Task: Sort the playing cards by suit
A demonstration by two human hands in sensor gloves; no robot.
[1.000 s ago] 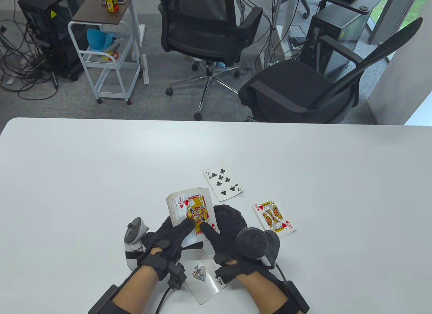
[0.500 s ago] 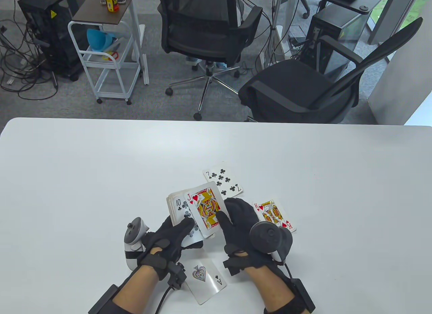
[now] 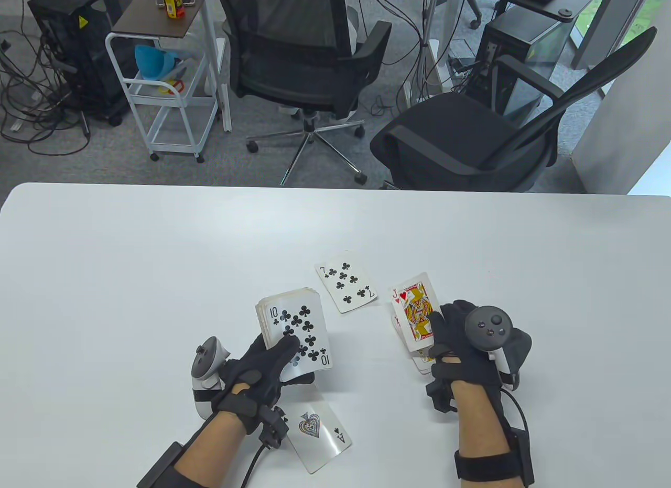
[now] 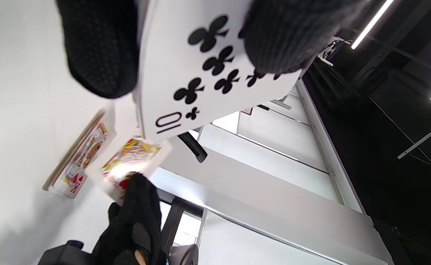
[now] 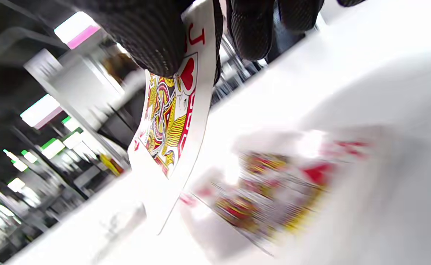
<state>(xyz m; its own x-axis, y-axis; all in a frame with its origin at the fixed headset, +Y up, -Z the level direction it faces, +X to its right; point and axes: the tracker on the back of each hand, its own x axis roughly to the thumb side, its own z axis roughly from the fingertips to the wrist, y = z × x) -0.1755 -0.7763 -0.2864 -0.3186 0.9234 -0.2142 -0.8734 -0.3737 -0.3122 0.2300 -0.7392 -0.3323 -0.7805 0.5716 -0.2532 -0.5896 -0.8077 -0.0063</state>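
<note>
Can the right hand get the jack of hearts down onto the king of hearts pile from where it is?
Probably yes. The right hand pinches the jack of hearts right above the king of hearts pile, and nothing lies between them.

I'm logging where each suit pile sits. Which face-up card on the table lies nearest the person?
The ace of spades, by the left wrist. The seven of clubs lies farther up the table, and the king of hearts is mostly hidden under the right hand.
</note>
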